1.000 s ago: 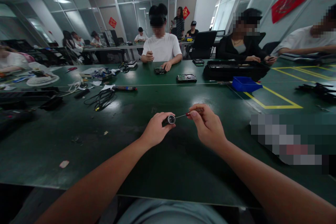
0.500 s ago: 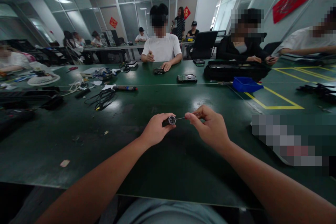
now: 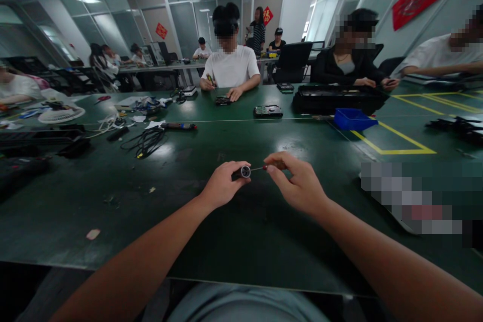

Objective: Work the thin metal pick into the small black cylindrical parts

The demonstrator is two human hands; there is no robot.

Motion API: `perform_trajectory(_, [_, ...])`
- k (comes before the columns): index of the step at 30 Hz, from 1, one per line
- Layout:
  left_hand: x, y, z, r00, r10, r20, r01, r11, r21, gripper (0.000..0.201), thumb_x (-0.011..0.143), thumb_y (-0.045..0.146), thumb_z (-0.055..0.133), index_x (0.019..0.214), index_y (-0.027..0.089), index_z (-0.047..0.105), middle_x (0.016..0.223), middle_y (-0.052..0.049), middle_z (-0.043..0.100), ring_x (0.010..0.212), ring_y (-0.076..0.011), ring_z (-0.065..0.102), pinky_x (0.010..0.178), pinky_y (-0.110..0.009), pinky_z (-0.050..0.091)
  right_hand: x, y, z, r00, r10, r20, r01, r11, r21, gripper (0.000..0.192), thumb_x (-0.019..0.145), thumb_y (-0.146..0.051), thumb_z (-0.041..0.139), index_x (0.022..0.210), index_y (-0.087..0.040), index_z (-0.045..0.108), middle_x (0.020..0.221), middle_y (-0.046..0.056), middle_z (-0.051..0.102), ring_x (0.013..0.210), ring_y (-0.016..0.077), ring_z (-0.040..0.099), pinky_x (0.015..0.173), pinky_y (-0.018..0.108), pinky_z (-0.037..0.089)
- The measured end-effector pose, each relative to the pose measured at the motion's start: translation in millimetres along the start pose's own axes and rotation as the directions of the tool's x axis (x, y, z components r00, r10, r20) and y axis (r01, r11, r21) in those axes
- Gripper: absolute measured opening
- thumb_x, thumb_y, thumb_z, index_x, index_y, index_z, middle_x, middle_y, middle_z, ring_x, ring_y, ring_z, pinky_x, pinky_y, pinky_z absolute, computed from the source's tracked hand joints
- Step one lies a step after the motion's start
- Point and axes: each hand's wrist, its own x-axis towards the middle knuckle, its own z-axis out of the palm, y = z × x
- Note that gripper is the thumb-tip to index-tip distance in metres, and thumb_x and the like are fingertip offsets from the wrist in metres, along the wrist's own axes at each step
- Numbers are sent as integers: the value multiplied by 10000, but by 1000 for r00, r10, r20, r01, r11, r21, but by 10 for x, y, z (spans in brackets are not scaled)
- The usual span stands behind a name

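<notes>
My left hand (image 3: 222, 184) grips a small dark cylinder with a silver end (image 3: 243, 171), held just above the green table (image 3: 188, 211). My right hand (image 3: 298, 183) pinches a thin screwdriver (image 3: 260, 167) with a reddish handle, its shaft pointing left into the cylinder's silver end. Both hands meet at the centre of the view, a little way in from the table's near edge.
A blue bin (image 3: 352, 119) and a long black case (image 3: 335, 99) sit at the far right beside yellow floor-tape lines (image 3: 396, 136). Black cables (image 3: 145, 142) and tools lie at the left. A circuit board (image 3: 267, 110) lies mid-table. Several people work across the table.
My right hand has shifted slightly left and its fingers have turned on the screwdriver handle. The left hand keeps the cylinder still. The person opposite has moved their hands.
</notes>
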Motion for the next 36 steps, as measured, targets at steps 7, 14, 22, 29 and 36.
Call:
perform_trajectory(7, [5,-22,18,1000,22,1,-22,1000,6,362,844,243,727,1197,275,654,1146,-20,682,1073,-219,608,962,-381,451,13,-7,23,993,116,-12,-117,991,-65,224,982,-350,470,995,-195,631,652,-6,625,556,149,586,554,285,406])
perform_trajectory(14, [10,7,6,1000,7,6,-7,1000,9,357,830,221,737,1177,258,665,1126,-20,688,1055,-216,615,949,-373,456,2,-2,-3,996,84,39,-83,996,-16,224,966,-259,449,1135,-185,575,821,39,686,733,180,654,653,296,453])
perform_trajectory(22, [10,6,0,1000,7,5,-7,1000,11,355,837,238,731,1185,259,663,1126,-23,687,1061,-218,612,954,-376,455,19,-4,-10,988,144,51,-142,989,-49,238,984,-305,424,1086,-189,606,727,10,648,573,150,573,566,287,390])
perform_trajectory(29, [11,11,-6,999,12,30,-13,999,30,353,841,235,718,1188,252,659,1121,-31,684,1056,-224,608,958,-388,456,9,9,1,985,164,46,-165,986,27,262,997,-348,405,866,-215,589,695,-2,573,632,161,555,602,306,389])
perform_trajectory(36, [14,-11,2,1000,4,24,-5,999,36,361,839,247,724,1193,253,657,1129,-29,685,1048,-222,609,946,-378,454,28,100,101,945,326,-14,-295,873,389,174,932,-383,536,921,-212,565,813,20,620,740,172,601,699,336,478])
